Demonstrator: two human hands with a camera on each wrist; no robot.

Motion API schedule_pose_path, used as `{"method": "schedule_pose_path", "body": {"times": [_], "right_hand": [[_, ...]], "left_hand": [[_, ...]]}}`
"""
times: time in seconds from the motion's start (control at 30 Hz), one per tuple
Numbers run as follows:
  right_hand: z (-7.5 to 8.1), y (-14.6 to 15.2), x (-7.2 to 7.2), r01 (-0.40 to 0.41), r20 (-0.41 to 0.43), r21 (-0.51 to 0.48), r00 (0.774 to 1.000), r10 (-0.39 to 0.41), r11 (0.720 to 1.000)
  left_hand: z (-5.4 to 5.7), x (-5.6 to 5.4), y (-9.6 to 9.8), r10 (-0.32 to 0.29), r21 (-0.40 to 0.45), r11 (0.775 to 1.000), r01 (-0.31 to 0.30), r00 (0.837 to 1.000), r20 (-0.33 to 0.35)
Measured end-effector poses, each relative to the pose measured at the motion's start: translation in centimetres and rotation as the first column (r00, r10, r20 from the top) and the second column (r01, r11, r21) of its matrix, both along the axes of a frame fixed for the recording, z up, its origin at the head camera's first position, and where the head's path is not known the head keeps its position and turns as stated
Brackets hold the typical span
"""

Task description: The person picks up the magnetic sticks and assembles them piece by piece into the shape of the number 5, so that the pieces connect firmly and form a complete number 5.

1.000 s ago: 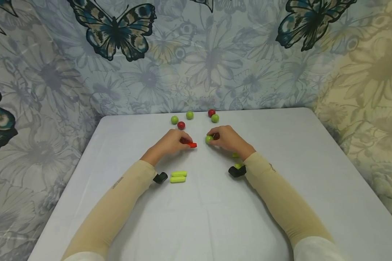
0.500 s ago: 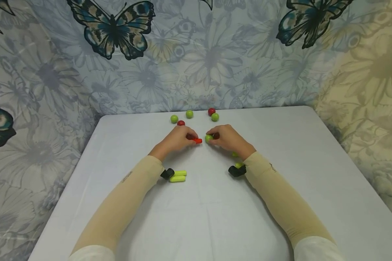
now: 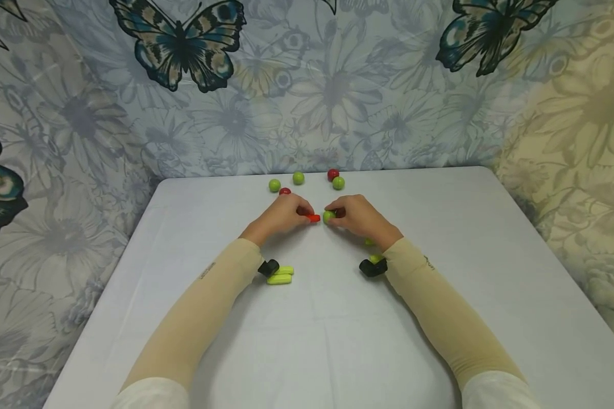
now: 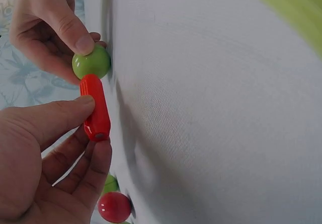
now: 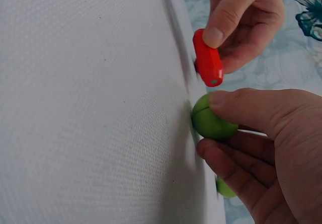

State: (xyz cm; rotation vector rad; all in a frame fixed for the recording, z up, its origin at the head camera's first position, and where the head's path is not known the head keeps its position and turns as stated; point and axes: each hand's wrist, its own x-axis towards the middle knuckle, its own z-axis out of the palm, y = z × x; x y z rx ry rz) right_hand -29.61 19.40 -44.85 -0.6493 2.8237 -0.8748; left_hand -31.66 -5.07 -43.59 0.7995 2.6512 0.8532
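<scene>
My left hand [image 3: 285, 215] pinches a short red plastic rod [image 3: 314, 218] between thumb and fingers; a small hole shows in its end [image 4: 99, 135]. Facing it, my right hand [image 3: 362, 217] holds a glossy green ball [image 3: 328, 217] by its thumb and fingertips. The rod's free end points at the ball, and a narrow gap separates them in the right wrist view, where the rod [image 5: 208, 60] is just above the ball [image 5: 214, 121]. In the left wrist view the rod's tip overlaps the ball [image 4: 93, 63].
Along the back edge of the white table [image 3: 307, 341] lie green balls [image 3: 274, 185] and red balls [image 3: 333, 174]. Two yellow-green rods [image 3: 279, 279] lie side by side near my left wrist. More yellow-green pieces [image 3: 376, 258] show partly behind my right wrist. A patterned cloth [image 3: 337, 113] hangs behind.
My left hand has moved right and slightly away from me, bringing the red rod close to the green ball. My right hand has stayed nearly still with the ball.
</scene>
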Motion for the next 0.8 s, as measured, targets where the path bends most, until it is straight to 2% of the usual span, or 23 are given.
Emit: {"method": "schedule_pose_path", "body": {"times": [0.33,0.6,0.7,0.8], "right_hand": [[0.0,0.0,-0.1,-0.013,-0.021,-0.003,1.0,0.012,1.0],[0.1,0.1,0.0,-0.019,-0.031,-0.009,0.999,0.019,1.0],[0.0,0.1,0.0,-0.018,-0.03,-0.006,0.999,0.018,1.0],[0.0,0.1,0.1,-0.01,-0.024,0.002,1.0,0.01,1.0]], "left_hand": [[0.0,-0.6,0.7,-0.013,-0.017,1.0,0.013,0.999,0.036],[0.4,-0.3,0.8,-0.001,-0.045,0.999,0.002,1.0,0.025],[0.9,-0.4,0.4,0.003,-0.043,0.999,-0.002,1.0,0.023],[2.3,-0.8,-0.5,0.024,-0.025,0.999,-0.023,1.0,0.007]]}}
